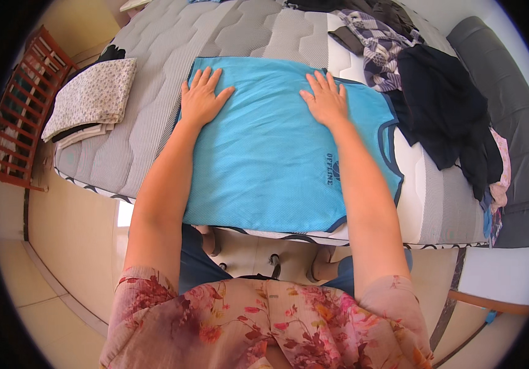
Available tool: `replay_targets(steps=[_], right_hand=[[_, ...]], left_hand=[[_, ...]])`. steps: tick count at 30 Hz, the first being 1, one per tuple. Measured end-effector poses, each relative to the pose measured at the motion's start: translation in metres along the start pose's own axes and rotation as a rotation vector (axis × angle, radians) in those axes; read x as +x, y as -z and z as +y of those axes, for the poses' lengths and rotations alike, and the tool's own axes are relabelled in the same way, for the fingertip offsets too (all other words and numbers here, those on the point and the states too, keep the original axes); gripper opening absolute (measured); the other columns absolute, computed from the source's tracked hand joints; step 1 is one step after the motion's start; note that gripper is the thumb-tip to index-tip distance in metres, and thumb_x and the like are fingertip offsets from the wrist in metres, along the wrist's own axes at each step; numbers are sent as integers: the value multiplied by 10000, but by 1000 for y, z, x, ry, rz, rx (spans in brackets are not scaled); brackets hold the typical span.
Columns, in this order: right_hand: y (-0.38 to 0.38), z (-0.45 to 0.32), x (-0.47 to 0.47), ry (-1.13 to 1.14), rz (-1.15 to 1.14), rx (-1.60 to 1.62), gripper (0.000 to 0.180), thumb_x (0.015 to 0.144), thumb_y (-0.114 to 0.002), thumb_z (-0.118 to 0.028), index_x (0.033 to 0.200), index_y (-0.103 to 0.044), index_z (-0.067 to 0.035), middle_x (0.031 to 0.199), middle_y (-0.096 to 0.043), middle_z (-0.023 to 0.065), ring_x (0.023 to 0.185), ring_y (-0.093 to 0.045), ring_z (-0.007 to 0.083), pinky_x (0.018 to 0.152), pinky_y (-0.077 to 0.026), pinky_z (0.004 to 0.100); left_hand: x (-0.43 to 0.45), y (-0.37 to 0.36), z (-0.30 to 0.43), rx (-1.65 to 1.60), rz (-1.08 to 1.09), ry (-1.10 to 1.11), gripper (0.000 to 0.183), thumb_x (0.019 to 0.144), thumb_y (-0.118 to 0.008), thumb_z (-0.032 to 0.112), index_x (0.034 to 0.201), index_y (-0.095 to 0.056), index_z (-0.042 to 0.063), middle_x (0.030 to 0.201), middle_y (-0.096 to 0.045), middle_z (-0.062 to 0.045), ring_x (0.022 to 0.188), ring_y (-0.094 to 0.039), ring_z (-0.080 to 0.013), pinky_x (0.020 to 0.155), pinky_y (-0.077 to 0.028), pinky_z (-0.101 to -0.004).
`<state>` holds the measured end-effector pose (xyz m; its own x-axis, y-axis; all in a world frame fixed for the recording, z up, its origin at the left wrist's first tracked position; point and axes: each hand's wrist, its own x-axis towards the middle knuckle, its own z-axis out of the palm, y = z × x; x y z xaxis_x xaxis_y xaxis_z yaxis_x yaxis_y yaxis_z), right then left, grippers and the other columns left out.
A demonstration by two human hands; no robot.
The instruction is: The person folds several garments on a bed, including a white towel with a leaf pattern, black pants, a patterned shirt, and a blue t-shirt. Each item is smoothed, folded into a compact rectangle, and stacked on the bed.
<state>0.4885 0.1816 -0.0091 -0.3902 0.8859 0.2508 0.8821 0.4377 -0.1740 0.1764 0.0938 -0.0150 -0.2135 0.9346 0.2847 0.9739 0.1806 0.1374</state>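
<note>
A blue sleeveless mesh jersey [255,157] with dark trim lies spread flat before me, its neckline towards the right. It bears dark printed writing and a round emblem, partly behind my right forearm. My left hand [203,98] rests palm down on the jersey's far left corner, fingers spread. Near the far armhole edge, my right hand [327,99] also lies flat on the fabric with its fingers apart. Neither hand grips the cloth. The jersey's near side reaches the mattress's front edge.
Under the jersey is a grey and white quilted mattress [154,115]. Folded patterned cloth [94,94] is stacked at the left. Dark garments [444,101] and a checked garment [380,50] are heaped at the right, beside a black padded headboard [504,106]. A red-brown slatted rack [27,110] stands far left.
</note>
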Motion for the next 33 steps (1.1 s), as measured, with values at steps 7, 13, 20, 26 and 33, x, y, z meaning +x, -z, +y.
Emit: replay_targets(steps=[7, 13, 20, 26, 33], right_hand=[[-1, -3, -6, -100, 44, -62, 666, 1008, -400, -591, 1555, -385, -210, 1663, -241, 62, 1547, -144, 272, 1239, -106, 522], [19, -11, -63, -157, -55, -15, 692, 1010, -388, -598, 1580, -327, -210, 1667, -230, 57, 1549, -142, 259, 1243, -74, 518], [58, 31, -168, -104, -99, -105, 693, 994, -438, -582, 1560, -369, -190, 1649, -282, 67, 1537, -192, 254, 1230, -89, 530], [78, 94, -244, -482, 125, -166, 642, 960, -546, -511, 1452, -500, -101, 1512, -474, 133, 1417, -398, 304, 1161, -246, 543], [89, 105, -268, -671, 237, 72, 527, 915, -650, -371, 1388, -563, -156, 1275, -664, 165, 1183, -609, 360, 983, -471, 433]], left_hand=[[2, -7, -1, 11, 14, 12, 782, 935, -392, 718, 1545, -412, 229, 1627, -331, -84, 1534, -223, -257, 1242, -94, -528], [3, -4, -4, 62, -52, -10, 776, 960, -362, 697, 1578, -339, 227, 1651, -276, -74, 1545, -184, -252, 1240, -73, -545], [-37, 27, -27, -42, -191, -44, 804, 962, -416, 696, 1603, -267, 234, 1677, -198, -77, 1552, -154, -262, 1206, -92, -614], [-104, 74, -54, -65, -139, 29, 697, 939, -551, 604, 1481, -497, 170, 1586, -375, -159, 1490, -307, -325, 1162, -209, -631], [-139, 97, -38, -208, -16, 144, 599, 873, -693, 406, 1329, -588, 32, 1302, -624, -216, 1208, -584, -389, 971, -492, -460]])
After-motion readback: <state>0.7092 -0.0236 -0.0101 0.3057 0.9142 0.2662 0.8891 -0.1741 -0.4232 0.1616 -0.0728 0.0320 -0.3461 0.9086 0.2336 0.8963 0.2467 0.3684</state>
